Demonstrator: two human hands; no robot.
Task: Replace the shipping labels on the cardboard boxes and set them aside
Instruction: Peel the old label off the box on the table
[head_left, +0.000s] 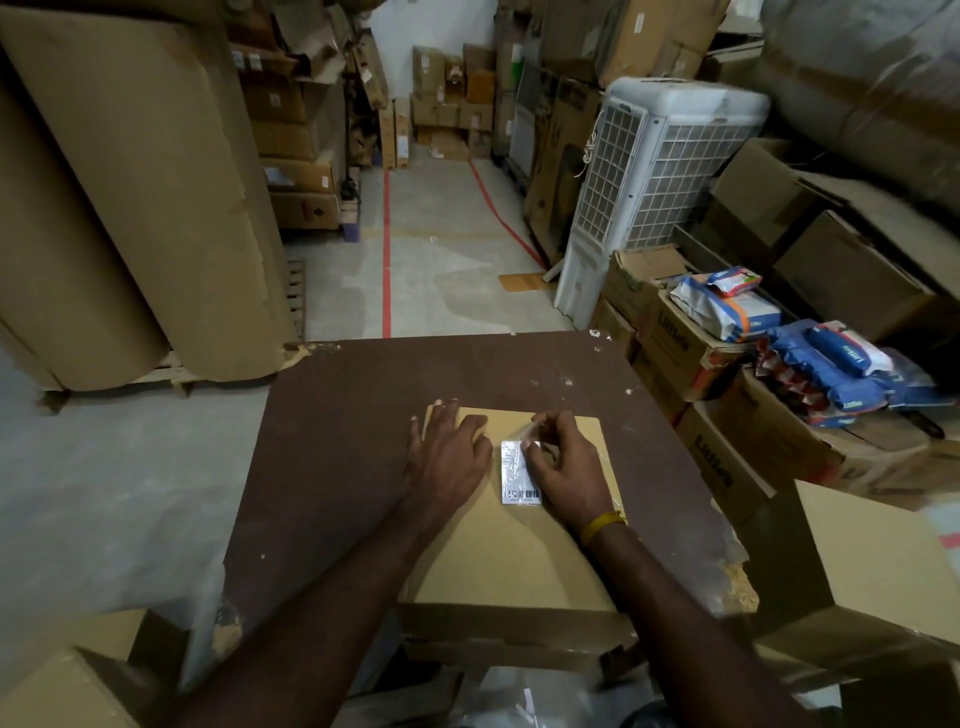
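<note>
A flat tan cardboard box lies on the dark brown table, reaching to its near edge. A white shipping label with a barcode is stuck on the box top near the far end. My left hand rests flat on the box's far left corner, fingers spread. My right hand sits on the label's right side, its thumb and forefinger pinching a strip of clear film lifted from the label's upper edge.
Another cardboard box stands at the right of the table, one more at the lower left. Stacked cartons with blue packets and a white air cooler fill the right side. Large cardboard rolls stand left.
</note>
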